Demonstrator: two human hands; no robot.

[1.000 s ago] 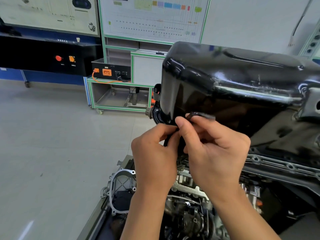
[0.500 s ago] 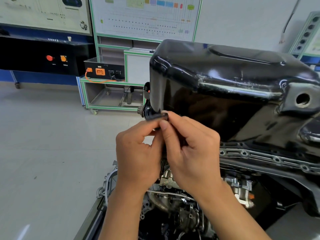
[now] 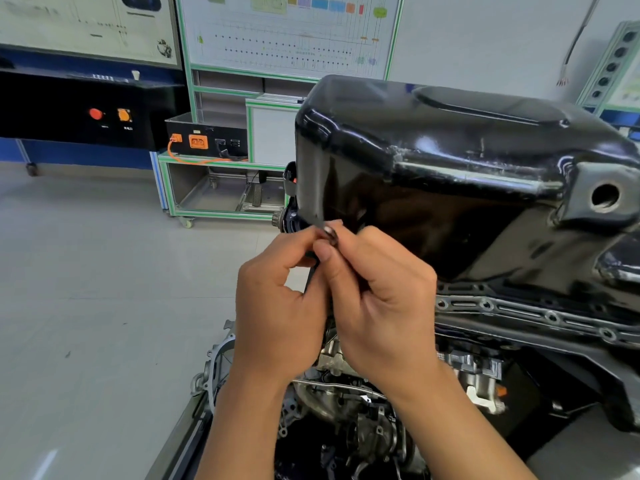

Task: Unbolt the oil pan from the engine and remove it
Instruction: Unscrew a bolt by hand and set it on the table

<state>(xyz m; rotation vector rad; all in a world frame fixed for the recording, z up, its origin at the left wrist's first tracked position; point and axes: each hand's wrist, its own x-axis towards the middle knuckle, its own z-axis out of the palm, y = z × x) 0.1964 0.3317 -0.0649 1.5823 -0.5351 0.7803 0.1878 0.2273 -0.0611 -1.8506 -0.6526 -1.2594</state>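
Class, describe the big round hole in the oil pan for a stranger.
Find the glossy black oil pan on the right. At its right end, a raised boss carries the hole. It is single and large, unlike the small bolt holes along the flange below.

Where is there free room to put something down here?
The grey floor between the engine and the green-framed cart is bare, as is the oil pan's flat top. Crowded: under the left hand and right hand, both pinching a small dark part, among engine fittings.
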